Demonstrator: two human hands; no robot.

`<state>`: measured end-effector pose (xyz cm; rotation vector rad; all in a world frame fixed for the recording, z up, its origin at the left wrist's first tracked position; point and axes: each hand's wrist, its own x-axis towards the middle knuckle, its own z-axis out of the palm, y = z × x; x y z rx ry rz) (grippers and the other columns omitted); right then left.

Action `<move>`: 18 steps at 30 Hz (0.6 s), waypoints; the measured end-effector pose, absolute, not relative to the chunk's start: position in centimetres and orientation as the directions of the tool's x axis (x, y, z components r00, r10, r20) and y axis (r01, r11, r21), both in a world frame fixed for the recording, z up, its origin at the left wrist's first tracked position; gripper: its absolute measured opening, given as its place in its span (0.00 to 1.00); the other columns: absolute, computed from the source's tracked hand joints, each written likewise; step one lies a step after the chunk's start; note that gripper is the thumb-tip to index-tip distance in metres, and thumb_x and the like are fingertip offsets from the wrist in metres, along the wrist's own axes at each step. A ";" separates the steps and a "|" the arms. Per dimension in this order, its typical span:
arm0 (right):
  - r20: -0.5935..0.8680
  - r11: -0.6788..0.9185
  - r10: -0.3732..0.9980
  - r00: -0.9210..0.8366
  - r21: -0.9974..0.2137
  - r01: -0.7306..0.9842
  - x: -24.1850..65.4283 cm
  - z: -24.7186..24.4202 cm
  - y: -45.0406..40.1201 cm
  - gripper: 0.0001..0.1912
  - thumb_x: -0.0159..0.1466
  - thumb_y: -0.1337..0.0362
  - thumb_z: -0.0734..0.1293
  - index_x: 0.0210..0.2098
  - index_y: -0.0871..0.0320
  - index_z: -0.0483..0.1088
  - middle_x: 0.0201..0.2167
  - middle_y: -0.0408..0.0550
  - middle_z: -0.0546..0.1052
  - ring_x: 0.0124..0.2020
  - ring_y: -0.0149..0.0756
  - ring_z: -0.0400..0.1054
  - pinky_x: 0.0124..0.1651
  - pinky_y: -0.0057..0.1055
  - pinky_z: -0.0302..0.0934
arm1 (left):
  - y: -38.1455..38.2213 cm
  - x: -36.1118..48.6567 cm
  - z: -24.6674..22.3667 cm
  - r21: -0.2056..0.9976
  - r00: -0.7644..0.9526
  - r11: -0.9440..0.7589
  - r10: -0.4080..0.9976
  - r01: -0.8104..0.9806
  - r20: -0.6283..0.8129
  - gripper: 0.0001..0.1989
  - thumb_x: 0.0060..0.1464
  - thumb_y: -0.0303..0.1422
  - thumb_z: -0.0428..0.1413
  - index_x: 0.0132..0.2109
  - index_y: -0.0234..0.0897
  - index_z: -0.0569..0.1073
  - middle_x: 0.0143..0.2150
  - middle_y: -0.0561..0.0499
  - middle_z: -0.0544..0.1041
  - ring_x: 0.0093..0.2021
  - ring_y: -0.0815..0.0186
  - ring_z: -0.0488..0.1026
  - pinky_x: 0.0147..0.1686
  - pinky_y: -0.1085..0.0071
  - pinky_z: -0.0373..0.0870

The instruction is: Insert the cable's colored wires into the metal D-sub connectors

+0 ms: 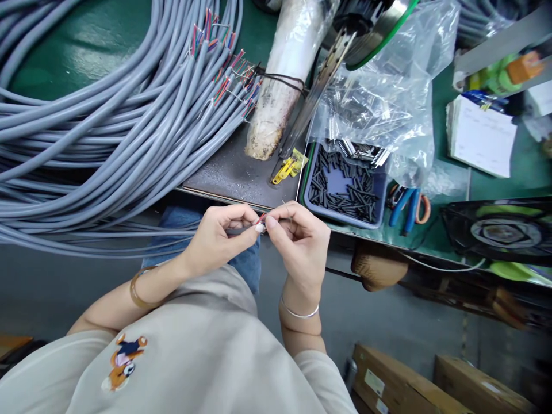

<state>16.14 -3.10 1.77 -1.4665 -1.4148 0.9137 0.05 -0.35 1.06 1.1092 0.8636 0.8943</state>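
Both hands meet just in front of the bench edge, over my lap. My left hand (226,233) pinches a grey cable near its end, where red wire strands (261,218) stick out. Thumb and forefinger of my right hand (297,230) are pressed together on the wire ends beside it. A small white piece (259,227) shows at the left thumb tip; whether it is a thumbnail covering or a part I cannot tell. Behind the hands lies a big bundle of grey cables (142,144) with stripped coloured wire ends (222,89).
A blue bin (382,201) holds many short black tubes. Beyond my hands are a yellow clip-like piece (284,169), a plastic-wrapped roll (280,75) and a wire spool (388,29). To the right lie blue-handled pliers (407,210), a paper pad (480,135) and a black fan (504,230).
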 end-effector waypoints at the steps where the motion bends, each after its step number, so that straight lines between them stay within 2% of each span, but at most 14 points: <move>1: 0.072 0.039 0.994 0.080 -0.934 0.356 16.1 1.8 -3.1 0.08 0.67 0.63 0.70 0.31 0.55 0.75 0.26 0.39 0.70 0.21 0.24 0.53 0.24 0.30 0.46 | -0.4 0.0 1.1 0.967 0.384 0.199 0.915 -0.158 -0.125 0.09 0.56 0.32 0.61 0.30 0.33 0.73 0.25 0.54 0.70 0.25 0.74 0.64 0.26 0.78 0.63; 4: 0.151 0.113 0.987 0.054 -0.895 0.431 16.3 1.8 -3.4 0.10 0.67 0.64 0.70 0.28 0.56 0.73 0.23 0.38 0.69 0.21 0.24 0.52 0.24 0.29 0.46 | -0.3 -0.1 1.1 0.963 0.346 0.190 0.931 -0.188 -0.116 0.09 0.55 0.32 0.61 0.29 0.34 0.71 0.24 0.55 0.69 0.25 0.74 0.63 0.25 0.78 0.62; 7: 0.303 0.241 0.952 0.042 -0.827 0.507 16.6 1.8 -3.9 0.10 0.68 0.62 0.70 0.29 0.55 0.74 0.21 0.37 0.68 0.19 0.24 0.53 0.23 0.29 0.46 | -0.2 -0.3 1.3 0.956 0.317 0.202 0.940 -0.214 -0.128 0.09 0.53 0.32 0.62 0.28 0.35 0.71 0.23 0.57 0.68 0.23 0.75 0.61 0.24 0.78 0.60; 10: 0.552 0.390 0.799 0.240 -0.779 0.491 17.0 1.9 -4.0 0.08 0.70 0.56 0.68 0.40 0.52 0.78 0.21 0.35 0.65 0.16 0.24 0.54 0.19 0.29 0.46 | 0.0 -0.4 1.3 0.949 0.304 0.215 0.942 -0.230 -0.139 0.09 0.53 0.31 0.63 0.29 0.35 0.72 0.23 0.57 0.68 0.22 0.76 0.59 0.22 0.78 0.57; 12: 0.653 0.467 0.660 0.372 -0.744 0.478 17.2 2.1 -3.8 0.07 0.69 0.58 0.69 0.46 0.49 0.77 0.22 0.34 0.66 0.14 0.24 0.56 0.17 0.28 0.48 | 0.1 -0.5 1.2 0.944 0.309 0.213 0.942 -0.250 -0.131 0.09 0.53 0.30 0.63 0.29 0.35 0.72 0.22 0.57 0.68 0.22 0.76 0.59 0.22 0.78 0.57; 13: 0.658 0.470 0.644 0.389 -0.742 0.477 17.4 2.2 -3.7 0.08 0.69 0.61 0.69 0.48 0.47 0.75 0.24 0.35 0.70 0.14 0.24 0.59 0.17 0.28 0.51 | 0.2 -0.5 1.1 0.941 0.317 0.214 0.940 -0.261 -0.126 0.09 0.54 0.30 0.63 0.29 0.35 0.72 0.22 0.57 0.68 0.22 0.76 0.59 0.23 0.78 0.57; 15: 0.598 0.409 0.732 0.326 -0.769 0.491 18.0 2.4 -3.6 0.13 0.70 0.65 0.68 0.53 0.45 0.72 0.30 0.37 0.79 0.19 0.28 0.70 0.22 0.28 0.63 | 0.1 -0.7 1.1 0.941 0.341 0.214 0.933 -0.263 -0.117 0.10 0.55 0.31 0.62 0.29 0.35 0.71 0.22 0.57 0.68 0.21 0.76 0.60 0.23 0.77 0.58; 17: 0.500 0.317 0.837 0.223 -0.775 0.547 18.7 2.6 -3.8 0.13 0.70 0.67 0.68 0.53 0.48 0.72 0.36 0.40 0.84 0.30 0.34 0.80 0.34 0.33 0.75 | -0.1 -1.0 1.8 0.962 0.386 0.187 0.917 -0.199 -0.099 0.10 0.58 0.32 0.61 0.30 0.36 0.71 0.23 0.56 0.70 0.23 0.74 0.62 0.24 0.76 0.60; 18: 0.469 0.296 0.866 0.172 -0.759 0.580 19.1 2.7 -3.9 0.10 0.70 0.67 0.69 0.50 0.49 0.74 0.37 0.41 0.85 0.35 0.36 0.82 0.40 0.36 0.77 | -0.3 -1.2 2.4 0.980 0.424 0.146 0.903 -0.132 -0.077 0.09 0.59 0.31 0.59 0.30 0.36 0.72 0.24 0.55 0.71 0.24 0.73 0.64 0.25 0.75 0.60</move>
